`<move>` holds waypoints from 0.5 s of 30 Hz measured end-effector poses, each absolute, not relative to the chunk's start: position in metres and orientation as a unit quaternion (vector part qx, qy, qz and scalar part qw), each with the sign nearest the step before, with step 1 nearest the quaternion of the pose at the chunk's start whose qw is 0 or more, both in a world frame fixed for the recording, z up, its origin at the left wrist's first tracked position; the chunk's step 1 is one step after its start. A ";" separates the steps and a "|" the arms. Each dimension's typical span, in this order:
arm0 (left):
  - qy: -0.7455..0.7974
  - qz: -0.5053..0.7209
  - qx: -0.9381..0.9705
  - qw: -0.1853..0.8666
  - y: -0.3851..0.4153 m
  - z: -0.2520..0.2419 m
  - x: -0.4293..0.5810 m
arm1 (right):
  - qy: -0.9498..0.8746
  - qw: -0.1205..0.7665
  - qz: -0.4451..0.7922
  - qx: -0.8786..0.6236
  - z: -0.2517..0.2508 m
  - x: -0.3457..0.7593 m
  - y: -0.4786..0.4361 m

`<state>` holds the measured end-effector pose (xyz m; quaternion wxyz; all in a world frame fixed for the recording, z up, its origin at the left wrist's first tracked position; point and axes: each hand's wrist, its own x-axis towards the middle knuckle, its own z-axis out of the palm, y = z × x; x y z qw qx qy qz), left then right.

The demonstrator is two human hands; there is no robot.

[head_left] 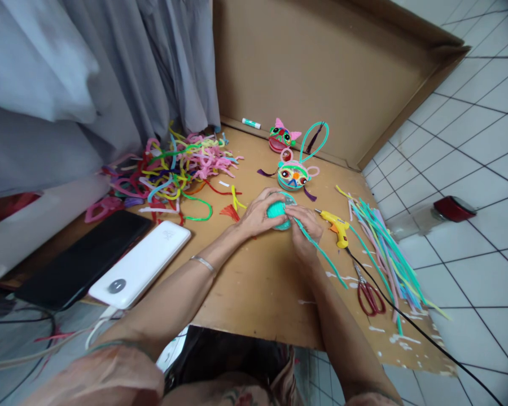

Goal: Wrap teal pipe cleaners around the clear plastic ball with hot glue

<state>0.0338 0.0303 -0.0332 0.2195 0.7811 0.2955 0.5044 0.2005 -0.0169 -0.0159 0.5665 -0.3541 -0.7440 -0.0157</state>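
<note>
The left fingers [272, 199] hold the round blue-green piece [275, 211], likely light, squishy and best held by its sides, while the right fingers [298, 212] pinch a fuzzy string [319, 248].

My worktop [245, 287] is a light-brown board, marked with whitish streaks [406, 339] toward its near right corner. Across its far edge, facing me, a plain brown panel [305, 73] stands upright, with a thick rim [415, 25] along the top; its surface darkens toward the left. On my left a grey-blue curtain [173, 67] hangs in deep folds, palest at the upper left, where the light catches it. On my right I see white tiles [457, 129] with thin dark joints, and pale tiled floor [324, 375] shows below the board's near edge.
</note>
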 end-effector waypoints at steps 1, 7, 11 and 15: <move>0.293 0.504 0.782 0.219 0.031 -0.033 0.034 | -0.745 0.566 -0.015 -0.353 -0.016 0.200 -0.017; 0.291 0.504 0.783 0.218 0.032 -0.034 0.033 | -0.736 0.572 -0.005 -0.362 -0.013 0.198 -0.018; 0.283 0.510 0.783 0.216 0.031 -0.033 0.032 | -0.729 0.577 0.005 -0.368 -0.013 0.196 -0.019; 0.277 0.511 0.784 0.216 0.030 -0.032 0.032 | -0.729 0.578 0.011 -0.365 -0.014 0.196 -0.018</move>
